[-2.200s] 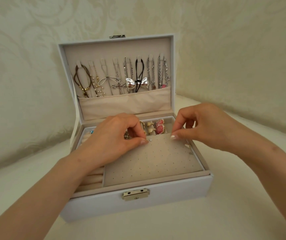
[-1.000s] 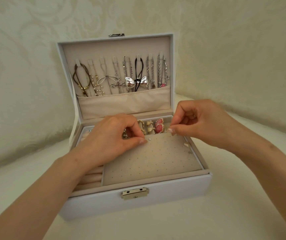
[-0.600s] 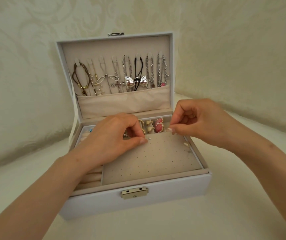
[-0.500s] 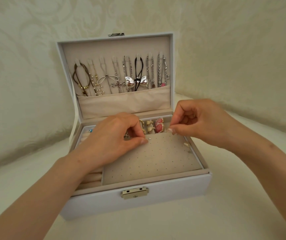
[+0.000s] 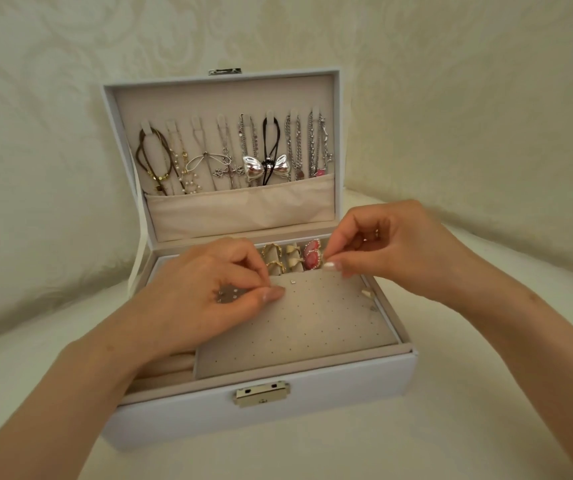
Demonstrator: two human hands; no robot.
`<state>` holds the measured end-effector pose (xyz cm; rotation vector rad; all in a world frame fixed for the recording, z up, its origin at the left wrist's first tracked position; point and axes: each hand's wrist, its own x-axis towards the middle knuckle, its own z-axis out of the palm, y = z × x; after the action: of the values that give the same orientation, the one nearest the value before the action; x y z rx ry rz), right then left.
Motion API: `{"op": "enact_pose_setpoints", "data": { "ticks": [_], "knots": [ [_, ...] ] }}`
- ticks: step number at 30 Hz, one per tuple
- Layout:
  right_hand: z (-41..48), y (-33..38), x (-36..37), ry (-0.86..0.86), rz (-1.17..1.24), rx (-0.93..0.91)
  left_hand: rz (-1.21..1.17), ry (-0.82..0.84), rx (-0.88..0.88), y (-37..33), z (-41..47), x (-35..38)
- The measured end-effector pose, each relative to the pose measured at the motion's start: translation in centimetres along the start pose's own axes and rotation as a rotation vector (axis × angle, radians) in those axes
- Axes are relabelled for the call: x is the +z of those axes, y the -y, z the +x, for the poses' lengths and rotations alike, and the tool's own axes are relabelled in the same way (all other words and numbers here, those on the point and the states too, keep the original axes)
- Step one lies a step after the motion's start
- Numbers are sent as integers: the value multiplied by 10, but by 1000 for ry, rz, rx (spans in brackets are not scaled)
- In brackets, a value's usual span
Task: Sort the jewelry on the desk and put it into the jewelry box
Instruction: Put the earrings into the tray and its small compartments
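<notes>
Hands (image 5: pixel 208 296) over open white jewelry box (image 5: pixel 312 410)

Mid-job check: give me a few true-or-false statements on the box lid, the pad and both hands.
The lid stands open. True.
Necklaces hang inside the lid. True.
The pad is packed with studs. False: one stud sits near its far edge, two small bits at its right edge; most holes are bare.
The right hand lies flat on the desk. False: it hovers over the far right of the box, fingers pinched together.
The left hand is over the box's left side. True.
</notes>
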<state>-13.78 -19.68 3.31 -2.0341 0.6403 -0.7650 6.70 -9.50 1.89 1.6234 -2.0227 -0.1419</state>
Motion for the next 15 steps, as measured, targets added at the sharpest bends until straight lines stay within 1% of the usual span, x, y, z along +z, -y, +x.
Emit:
{"op": "enact_pose_setpoints", "data": {
  "ticks": [3, 5, 7, 9, 11, 15],
  "knots": [
    [0, 1, 1, -25, 63, -24, 24, -1, -3, -2, -2, -2],
    [1, 1, 4, -18, 80, -32, -9, -47, -6, -5, -1, -2],
    [1, 1, 7, -7, 90, -34, -127, -111, -74, -10, 0, -2],
    [0, 3, 10, 10, 103, -37, -313, -135, -153, -16, 1, -2],
    [-1, 4, 15, 31, 124, -49, -470, -81, -209, -21, 1, -3],
    [-2, 4, 25, 17, 152, -129, -609, -30, -292, -26, -1, -1]
  ]
}}
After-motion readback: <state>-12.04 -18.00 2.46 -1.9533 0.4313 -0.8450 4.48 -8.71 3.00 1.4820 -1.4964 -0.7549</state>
